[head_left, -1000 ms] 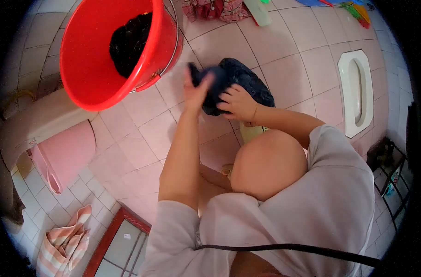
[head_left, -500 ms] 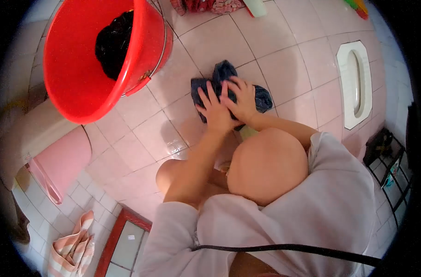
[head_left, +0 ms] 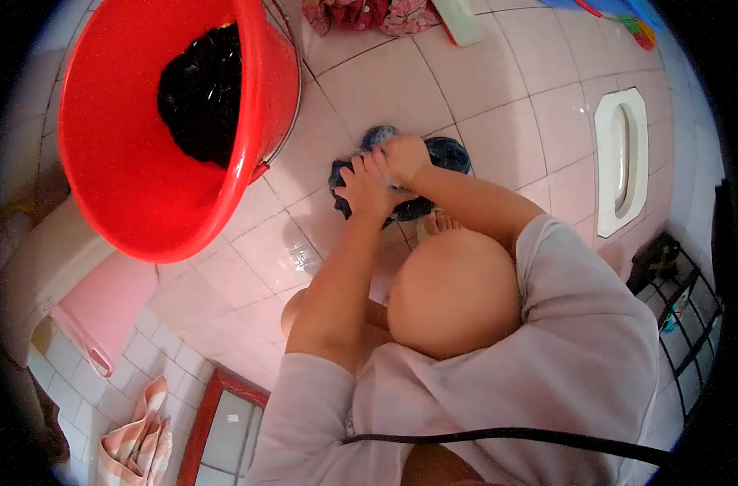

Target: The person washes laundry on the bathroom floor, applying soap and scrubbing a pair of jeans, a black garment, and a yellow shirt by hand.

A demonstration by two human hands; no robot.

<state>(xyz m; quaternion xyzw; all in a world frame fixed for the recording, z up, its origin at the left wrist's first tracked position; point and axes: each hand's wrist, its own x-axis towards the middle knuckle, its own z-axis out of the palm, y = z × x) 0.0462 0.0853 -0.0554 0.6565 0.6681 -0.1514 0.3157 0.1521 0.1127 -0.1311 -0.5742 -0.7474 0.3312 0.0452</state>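
A dark blue, wet-looking cloth [head_left: 448, 154] lies bunched on the pink tiles, with whitish foam on it between my hands. My left hand [head_left: 367, 188] is closed over its left part, thumb set apart from the fingers. Close beside it, my right hand [head_left: 405, 159] has its fingers curled into the middle of the cloth. The fingertips of both hands meet, so the cloth under them is hidden.
A large red bucket [head_left: 102, 154] with black material [head_left: 203, 97] inside stands at upper left. A pink bin [head_left: 114, 304] is below it. A squat toilet [head_left: 622, 162] is at right. Reddish fabric [head_left: 369, 14] and a pale green object [head_left: 458, 20] lie at the top.
My right hand has gone from spread fingers to curled ones. My left hand's fingers have drawn in a little. The cloth is more bunched, and foam now shows on it.
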